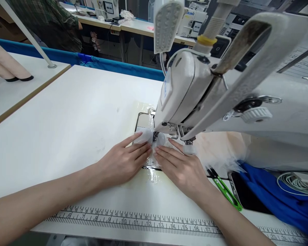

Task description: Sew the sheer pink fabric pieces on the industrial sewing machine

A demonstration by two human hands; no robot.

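The left hand [127, 160] and right hand [181, 167] lie flat, fingers outstretched, just beside the presser foot [155, 137] of the sewing machine [179, 85]. A pale piece [146, 134] sits there, partly under the left fingers, edges hard to make out; whether either hand grips it, I can't tell.

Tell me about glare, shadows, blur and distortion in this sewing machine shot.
Head view: glare on the clear tape; head view: deep shadow beneath the far workbench; head view: the left hand and right hand look fairly sharp, but the distant machine's screen is too soft to read; head view: the near sewing machine looms large, probably wide-lens stretch.
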